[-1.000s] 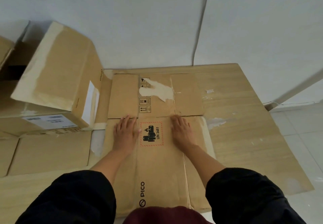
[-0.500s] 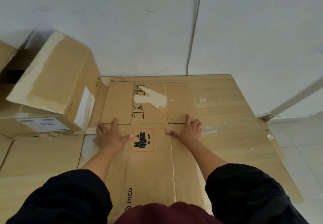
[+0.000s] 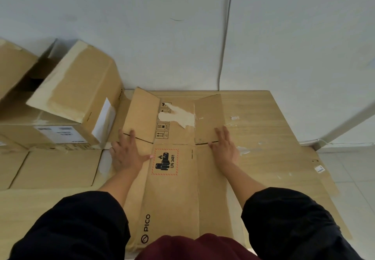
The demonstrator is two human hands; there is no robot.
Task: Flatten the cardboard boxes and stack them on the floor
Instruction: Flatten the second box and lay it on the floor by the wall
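Note:
A flattened brown cardboard box [image 3: 172, 194] with a red UN 3481 label and PICO print lies in front of me on a larger flat sheet of cardboard [image 3: 263, 130]. My left hand [image 3: 126, 154] presses palm down at the box's left edge, fingers on the base of the far left flap [image 3: 142, 113], which tilts up. My right hand [image 3: 224, 148] lies flat at the right edge, fingertips on the far right flap [image 3: 208, 117], also slightly raised. Both hands are spread and grip nothing.
An unflattened taped box [image 3: 75, 89] leans tilted at the left on another box with a white label [image 3: 40, 136]. More flat cardboard [image 3: 54, 168] lies at the left. A white wall with a cable [image 3: 225, 36] is behind. Tiled floor [image 3: 349, 174] shows at right.
Both hands slid outward from the middle of the box to its left and right edges. The two far flaps, flat a second ago, now tilt upward.

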